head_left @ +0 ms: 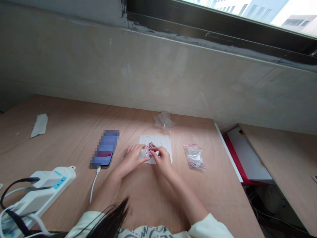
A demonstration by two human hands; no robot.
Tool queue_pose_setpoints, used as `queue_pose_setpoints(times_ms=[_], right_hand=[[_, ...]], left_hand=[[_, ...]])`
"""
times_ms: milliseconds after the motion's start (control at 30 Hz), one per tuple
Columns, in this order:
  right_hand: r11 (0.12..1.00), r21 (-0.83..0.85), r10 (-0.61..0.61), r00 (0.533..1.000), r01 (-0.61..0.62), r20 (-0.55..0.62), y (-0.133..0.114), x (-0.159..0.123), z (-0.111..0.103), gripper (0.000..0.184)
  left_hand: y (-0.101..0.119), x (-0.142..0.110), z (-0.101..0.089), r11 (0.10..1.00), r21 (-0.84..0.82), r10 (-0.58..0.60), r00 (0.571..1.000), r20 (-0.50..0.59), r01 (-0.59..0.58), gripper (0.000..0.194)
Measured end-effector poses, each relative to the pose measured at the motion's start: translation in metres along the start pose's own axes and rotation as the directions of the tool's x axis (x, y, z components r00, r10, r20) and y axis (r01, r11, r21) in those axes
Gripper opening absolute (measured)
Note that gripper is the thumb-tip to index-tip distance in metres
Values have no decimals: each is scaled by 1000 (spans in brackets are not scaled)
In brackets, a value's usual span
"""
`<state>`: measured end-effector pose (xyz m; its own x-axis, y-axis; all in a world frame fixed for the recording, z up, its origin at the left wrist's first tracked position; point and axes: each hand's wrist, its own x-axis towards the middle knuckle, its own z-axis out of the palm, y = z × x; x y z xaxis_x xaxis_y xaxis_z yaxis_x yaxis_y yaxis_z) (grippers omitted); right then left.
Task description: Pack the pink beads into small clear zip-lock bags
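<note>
While both hands work over the white paper sheet, the inspection finds a cluster of pink beads held just above that sheet's lower middle, with a thin red loop beside it. The cluster lies between the 2 hands, directly against the right hand's fingers.

The right hand is nearly closed, its thumb and forefinger pinching the cluster from the right. The left hand is partly closed, its fingers curved toward the cluster and red loop from the left. Whether they grip either item cannot be determined, as the 2 hands overlap and partly hide both.

The sheet lies flat on the plywood worktop. Beyond its far edge sits a crumpled clear plastic bag. Right of the sheet lies a small zip bag with a red seal, holding more pink beads. Left of the sheet, and apart from it, lies a smartphone with its screen pixelated, connected to a white charging cable. Further left are a white power strip with blue switches and a folded pale paper strip. Both cream sleeves show at the lower frame edge, nearest the sheet's near side.
</note>
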<state>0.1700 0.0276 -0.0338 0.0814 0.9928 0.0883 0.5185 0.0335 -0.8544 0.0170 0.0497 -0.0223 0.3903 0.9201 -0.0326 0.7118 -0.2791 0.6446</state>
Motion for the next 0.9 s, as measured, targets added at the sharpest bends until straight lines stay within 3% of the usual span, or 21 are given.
queue_pose_setpoints(times_ms=[167, 367, 667, 800, 900], right_hand=[[993, -115, 31, 998, -37, -59, 9, 7, -1, 13], [982, -179, 47, 998, -54, -41, 23, 9, -1, 11], [999, 24, 26, 1000, -27, 4, -11, 5, 0, 14], [989, 123, 78, 997, -78, 7, -22, 3, -5, 19], [974, 218, 44, 995, -64, 94, -28, 2, -14, 19]], left_hand=[[-1, 3, -3, 1000, -29, -1, 1000, -24, 0, 39], [2, 1, -6, 999, -38, -13, 1000, -24, 12, 39], [4, 1, 1, 998, -60, 5, 1000, -20, -6, 40], [7, 2, -2, 985, -171, -11, 999, -35, 5, 41], [10, 4, -8, 952, -304, -49, 998, -39, 35, 44]])
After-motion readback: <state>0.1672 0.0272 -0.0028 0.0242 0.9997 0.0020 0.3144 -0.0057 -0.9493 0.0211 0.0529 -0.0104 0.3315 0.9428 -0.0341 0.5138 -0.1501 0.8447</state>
